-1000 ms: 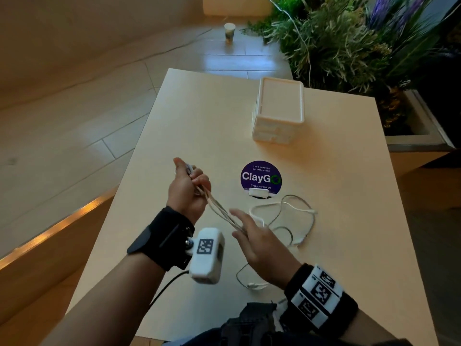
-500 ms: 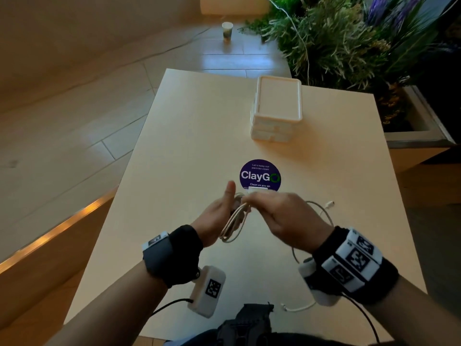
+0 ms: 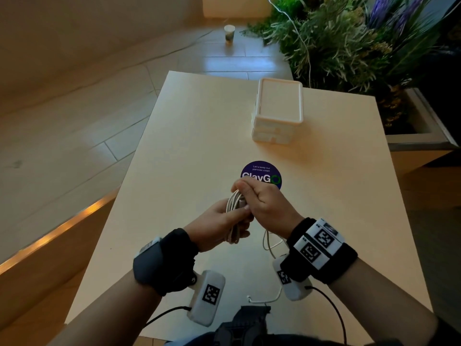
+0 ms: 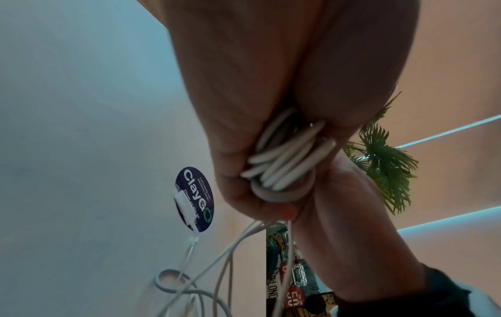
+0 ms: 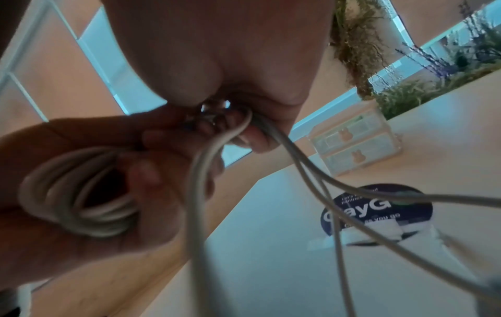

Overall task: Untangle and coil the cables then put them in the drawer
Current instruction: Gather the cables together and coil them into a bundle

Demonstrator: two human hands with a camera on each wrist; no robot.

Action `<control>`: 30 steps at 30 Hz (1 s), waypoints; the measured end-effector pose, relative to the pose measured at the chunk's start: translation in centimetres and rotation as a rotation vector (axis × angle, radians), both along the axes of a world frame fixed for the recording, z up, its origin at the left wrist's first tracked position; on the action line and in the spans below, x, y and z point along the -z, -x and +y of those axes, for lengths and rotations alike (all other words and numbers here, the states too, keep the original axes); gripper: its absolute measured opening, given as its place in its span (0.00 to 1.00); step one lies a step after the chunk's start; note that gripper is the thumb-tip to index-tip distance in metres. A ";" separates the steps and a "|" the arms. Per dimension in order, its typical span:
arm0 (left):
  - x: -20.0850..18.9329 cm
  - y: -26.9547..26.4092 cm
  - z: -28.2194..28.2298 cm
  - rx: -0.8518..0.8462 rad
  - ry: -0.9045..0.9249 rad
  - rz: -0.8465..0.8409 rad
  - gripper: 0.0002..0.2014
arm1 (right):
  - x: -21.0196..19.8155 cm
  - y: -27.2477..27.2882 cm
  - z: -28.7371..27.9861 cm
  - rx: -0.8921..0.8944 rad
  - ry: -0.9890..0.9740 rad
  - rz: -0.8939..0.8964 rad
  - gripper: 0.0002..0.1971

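Seen from above, a pale rectangular table (image 3: 189, 156) on a tiled floor, with two hands meeting over its middle, closer to the near edge. Left hand (image 3: 219, 226) curled around a coil of white cable (image 3: 234, 216), several loops bunched together and standing roughly upright in the grip; thumb pressed against the loops. Right hand (image 3: 264, 203) closed in a fist over the top of the same coil, knuckles up, touching the left hand. From the right wrist view, fingers (image 5: 254, 139) of that hand pinched on loose strands of cable (image 5: 311, 171) that trail down and away toward the table. More slack white cable (image 3: 270, 243) lying on the table below the right wrist, with one end (image 3: 262, 299) resting close to the near edge; how many separate cables make up the slack cannot be told. Round dark purple sticker (image 3: 262, 171) reading "ClayGo" stuck flat at the table's centre, just beyond the hands and partly hidden by the right fist; a small white plug or adapter (image 4: 184, 203) lying on it, visible from the wrists. Small white drawer unit (image 3: 277, 113) standing toward the far edge, right of centre, two drawers stacked and both closed, well apart from the hands. Green and purple plants in a planter (image 3: 349, 41) past the far right corner. Paper cup (image 3: 229, 33) on the floor beyond the far edge.
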State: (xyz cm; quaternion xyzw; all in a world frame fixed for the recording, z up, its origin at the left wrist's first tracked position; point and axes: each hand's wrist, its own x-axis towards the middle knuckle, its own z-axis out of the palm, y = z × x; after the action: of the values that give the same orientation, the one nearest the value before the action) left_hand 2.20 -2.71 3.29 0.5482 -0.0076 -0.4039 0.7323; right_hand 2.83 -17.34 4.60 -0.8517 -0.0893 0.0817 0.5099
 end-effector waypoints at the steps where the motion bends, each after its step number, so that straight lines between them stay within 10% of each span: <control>1: -0.1 0.0 -0.1 -0.031 0.016 -0.004 0.07 | 0.1 0.0 0.1 0.040 -0.016 0.009 0.13; 8: -0.4 -0.5 0.7 -0.367 0.221 0.138 0.11 | 1.1 0.7 -0.7 0.112 -0.142 0.059 0.10; 21: 0.2 -1.5 -1.2 -0.689 0.228 0.047 0.24 | 1.8 3.9 3.5 0.065 0.214 -0.136 0.25; 30: -0.1 -4.4 0.7 -0.899 0.507 0.419 0.15 | 1.5 6.0 1.7 -0.028 0.222 -0.032 0.17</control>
State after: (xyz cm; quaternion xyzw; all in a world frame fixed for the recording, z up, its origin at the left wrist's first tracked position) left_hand 6.61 -2.01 3.40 0.2120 0.2758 -0.1374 0.9274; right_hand -3.18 -15.63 3.09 -0.9027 -0.0998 0.0846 0.4100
